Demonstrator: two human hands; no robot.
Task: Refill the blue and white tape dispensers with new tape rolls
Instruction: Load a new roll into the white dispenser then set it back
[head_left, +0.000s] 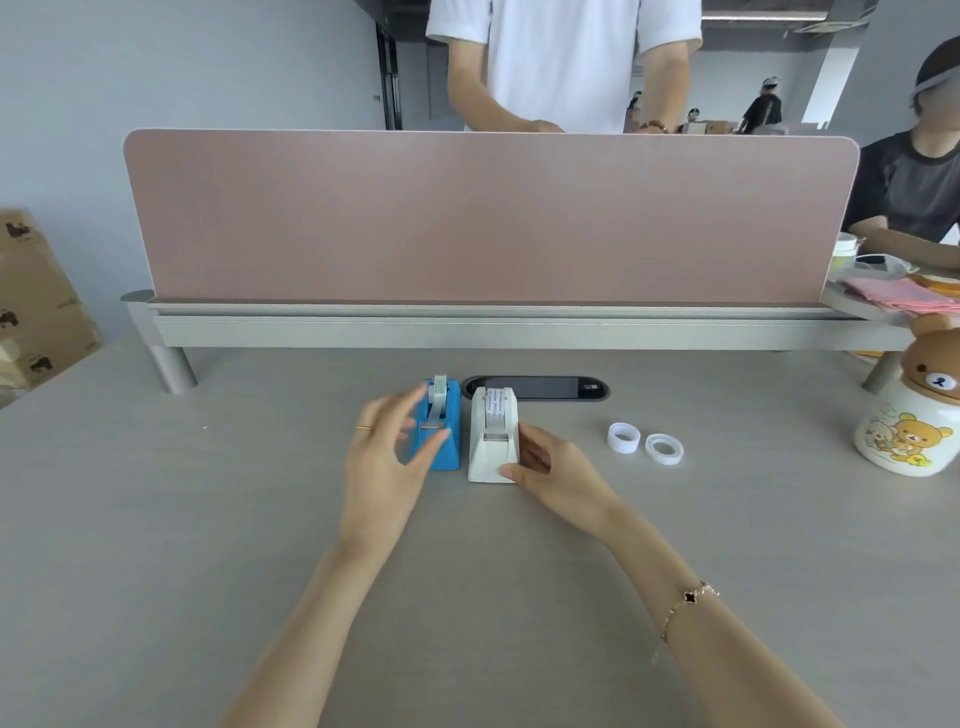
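We have both dispensers standing side by side in the middle of the grey desk (208, 519), just in front of the dark oval cable port (540, 388). The blue dispenser (441, 431) is on the left, the white dispenser (493, 441) touching or almost touching it on the right, and each has a roll seated in its cradle with tape running down to the cutter. Two loose tape rings (644, 441) lie flat to the right, well apart from the dispensers; we cannot tell whether they are spent cores or fresh rolls.

Our left hand (384, 467) is beside the blue dispenser with its fingers spread and loosely curved, blurred, thumb toward the sloped front; we cannot say it actually touches. Our right hand (550, 467) rests against the right side of the white dispenser, fingers together along the wall and the thumb laid on its low front lip, steadying rather than pinching.

We judge these dispensers to be hard plastic shells, probably weighted at the base, so they should stay put if we press down, yet they may skid on the smooth desk if pushed sideways. The best hold is across the two flat side walls, low down, away from the toothed cutter. The rolls are light and stiff at the core, but the tape edge is sticky, so we would lift them by the rim.
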